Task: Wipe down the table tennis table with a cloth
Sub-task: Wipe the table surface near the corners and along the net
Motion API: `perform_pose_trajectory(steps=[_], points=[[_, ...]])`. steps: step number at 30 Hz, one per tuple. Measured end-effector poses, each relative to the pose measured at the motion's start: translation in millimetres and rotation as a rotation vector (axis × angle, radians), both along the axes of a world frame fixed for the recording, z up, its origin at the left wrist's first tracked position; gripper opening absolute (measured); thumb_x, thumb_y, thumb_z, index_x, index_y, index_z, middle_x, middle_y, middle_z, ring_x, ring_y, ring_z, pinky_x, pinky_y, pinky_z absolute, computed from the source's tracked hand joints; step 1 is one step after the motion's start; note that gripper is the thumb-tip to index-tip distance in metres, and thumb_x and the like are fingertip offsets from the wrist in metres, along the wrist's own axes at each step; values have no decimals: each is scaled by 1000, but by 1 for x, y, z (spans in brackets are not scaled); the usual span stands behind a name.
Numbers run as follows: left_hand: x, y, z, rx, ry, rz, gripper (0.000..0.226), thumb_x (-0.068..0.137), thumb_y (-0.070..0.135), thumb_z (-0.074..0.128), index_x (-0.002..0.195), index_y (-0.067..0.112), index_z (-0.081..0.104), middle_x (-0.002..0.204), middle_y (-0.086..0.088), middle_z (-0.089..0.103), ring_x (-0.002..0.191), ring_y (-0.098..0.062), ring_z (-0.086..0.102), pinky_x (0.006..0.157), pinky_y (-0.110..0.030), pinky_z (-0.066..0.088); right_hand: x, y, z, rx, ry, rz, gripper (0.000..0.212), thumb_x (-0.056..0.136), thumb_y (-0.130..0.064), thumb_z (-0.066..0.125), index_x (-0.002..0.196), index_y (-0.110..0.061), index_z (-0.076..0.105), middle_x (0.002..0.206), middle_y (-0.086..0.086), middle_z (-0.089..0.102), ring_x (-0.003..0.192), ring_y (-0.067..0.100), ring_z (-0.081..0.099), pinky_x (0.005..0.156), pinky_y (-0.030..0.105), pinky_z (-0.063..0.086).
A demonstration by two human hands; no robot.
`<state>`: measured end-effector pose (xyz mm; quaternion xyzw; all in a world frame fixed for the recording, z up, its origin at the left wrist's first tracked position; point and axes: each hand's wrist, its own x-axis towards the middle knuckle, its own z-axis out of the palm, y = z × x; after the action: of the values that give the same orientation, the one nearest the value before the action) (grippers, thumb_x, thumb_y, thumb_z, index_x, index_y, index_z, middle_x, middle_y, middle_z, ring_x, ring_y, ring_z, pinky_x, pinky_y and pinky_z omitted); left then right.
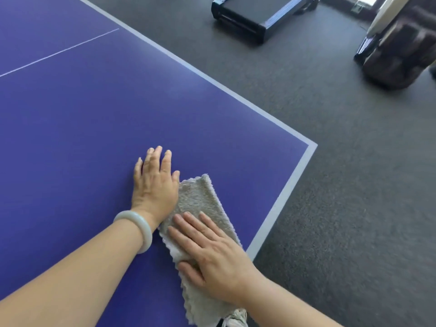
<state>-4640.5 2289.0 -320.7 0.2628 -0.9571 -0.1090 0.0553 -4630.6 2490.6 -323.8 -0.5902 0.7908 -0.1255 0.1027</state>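
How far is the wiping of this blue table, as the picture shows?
Done: cannot be told; the table shows no wet streaks or dirt. In hand: the right hand presses the grey cloth flat near the table's corner, the left hand rests flat beside it. Left: probably the wide area toward the thin white line, far from the cloth.

the table top (94, 114) is deep blue-violet, edged with a pale grey border stripe (236, 90) and crossed by a thin white line (59, 51). the cloth (203, 197) is nubbly mid grey, whitish along its edges. the bangle (141, 223) is milky pale green. the floor (354, 185) is dark grey, finely speckled. the machine (247, 17) is glossy black. the shoe (236, 319) is white with dark trim.
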Motion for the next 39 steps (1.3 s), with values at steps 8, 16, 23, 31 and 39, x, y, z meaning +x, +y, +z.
perform_pose_trajectory(steps=[8, 16, 23, 31, 39], points=[[3, -5, 1, 170, 164, 93, 48, 105, 27, 34, 146, 4, 44, 154, -9, 39, 146, -22, 30, 123, -40, 17, -221, 42, 12, 119, 49, -445, 57, 104, -47, 26, 158, -33, 13, 166, -11, 6, 151, 2, -7, 124, 30, -4], [-3, 2, 3, 68, 27, 144, 61, 95, 37, 33, 144, 4, 46, 153, -11, 39, 144, -29, 33, 119, -47, 23, -127, 21, -3, -3, 22, 153, 61, 104, -44, 35, 158, -22, 19, 166, -1, 13, 154, 14, 0, 125, 40, 4], [-4, 3, 4, 23, 4, 148, 62, 95, 39, 28, 142, 2, 47, 149, -12, 41, 142, -30, 36, 118, -49, 26, -288, 46, 13, -33, -49, -194, 48, 104, -12, 45, 150, -21, 36, 159, 1, 31, 151, 20, 23, 123, 28, 4], [-2, 3, 3, -6, -3, 126, 68, 94, 42, 21, 143, 3, 46, 151, -11, 41, 143, -28, 35, 118, -48, 27, -167, -10, -6, -45, 62, -10, 52, 108, -37, 29, 157, -21, 24, 165, -1, 15, 153, 15, 6, 125, 35, -2], [-3, 4, -1, -68, -5, 102, 60, 97, 34, 25, 138, -2, 50, 145, -15, 47, 138, -31, 43, 114, -52, 35, -305, 74, 13, 141, 54, -563, 52, 104, -49, 18, 154, -34, 15, 164, -5, 18, 153, 14, 7, 125, 41, 5]])
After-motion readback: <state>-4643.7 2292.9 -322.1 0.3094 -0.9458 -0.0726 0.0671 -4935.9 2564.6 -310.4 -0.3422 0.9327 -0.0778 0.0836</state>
